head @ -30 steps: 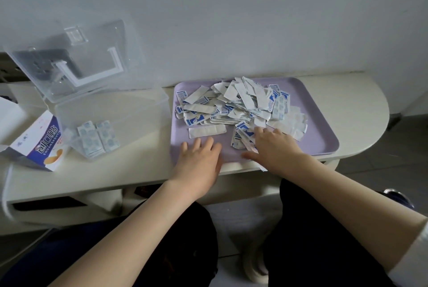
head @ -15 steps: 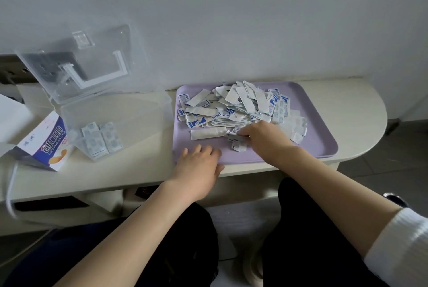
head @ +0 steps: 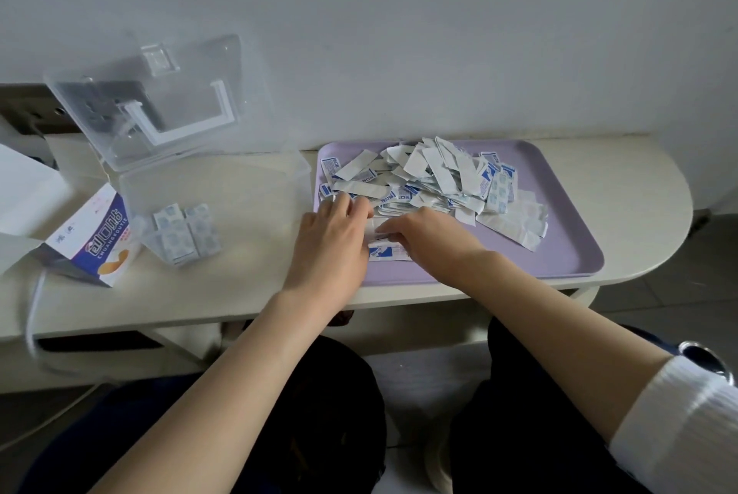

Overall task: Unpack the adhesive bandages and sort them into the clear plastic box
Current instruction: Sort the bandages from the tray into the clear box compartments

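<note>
I am gathering bandages (head: 431,182) at the near left edge of the heap on the tray (head: 567,254), on the right half of the table (head: 199,286). My right hand (head: 429,238) is pinching a few in curled fingers; my left hand (head: 331,242) is lying bent-fingered against them, and I cannot tell whether it is gripping. I should be squaring them into one flat stack, faces matching, before carrying them to the open box (head: 223,190) at the table's left side.

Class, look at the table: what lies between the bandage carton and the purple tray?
In the head view, the open clear box sits between carton and tray, with a few bandages inside.
</note>
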Action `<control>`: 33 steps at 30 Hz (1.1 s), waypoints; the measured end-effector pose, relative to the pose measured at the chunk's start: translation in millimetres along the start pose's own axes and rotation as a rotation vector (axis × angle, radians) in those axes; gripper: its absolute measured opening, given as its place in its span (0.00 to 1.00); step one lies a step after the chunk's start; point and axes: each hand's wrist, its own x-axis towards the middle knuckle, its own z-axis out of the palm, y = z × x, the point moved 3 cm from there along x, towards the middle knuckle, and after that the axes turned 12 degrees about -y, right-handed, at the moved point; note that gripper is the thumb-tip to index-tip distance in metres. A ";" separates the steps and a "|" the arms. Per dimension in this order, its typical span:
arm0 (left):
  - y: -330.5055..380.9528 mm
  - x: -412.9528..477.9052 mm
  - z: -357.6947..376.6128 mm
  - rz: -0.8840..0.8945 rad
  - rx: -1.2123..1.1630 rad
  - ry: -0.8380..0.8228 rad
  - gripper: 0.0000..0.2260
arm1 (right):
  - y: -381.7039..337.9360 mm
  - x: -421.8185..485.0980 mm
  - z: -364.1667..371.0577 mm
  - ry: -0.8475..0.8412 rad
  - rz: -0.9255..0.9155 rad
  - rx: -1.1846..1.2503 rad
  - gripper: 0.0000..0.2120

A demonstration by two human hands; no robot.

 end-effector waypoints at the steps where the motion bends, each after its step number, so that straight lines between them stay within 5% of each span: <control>1: 0.0 -0.1 0.8 0.004 -0.013 -0.039 0.16 | 0.7 0.3 0.2 -0.003 0.001 0.001 0.15; 10: 3.5 -0.7 17.0 0.031 -0.035 -0.204 0.13 | 1.0 -6.2 2.3 -0.145 0.011 0.016 0.13; 20: 0.6 1.0 15.6 -0.053 -0.002 -0.126 0.05 | 8.5 -5.0 1.1 -0.009 0.138 -0.062 0.07; 25: -8.2 4.7 21.2 -0.081 -0.228 -0.181 0.06 | 21.5 -0.2 1.4 0.048 0.241 0.290 0.11; 33: -4.1 7.1 34.7 -0.053 -0.181 -0.309 0.13 | -3.5 2.3 17.1 -0.011 0.025 0.279 0.20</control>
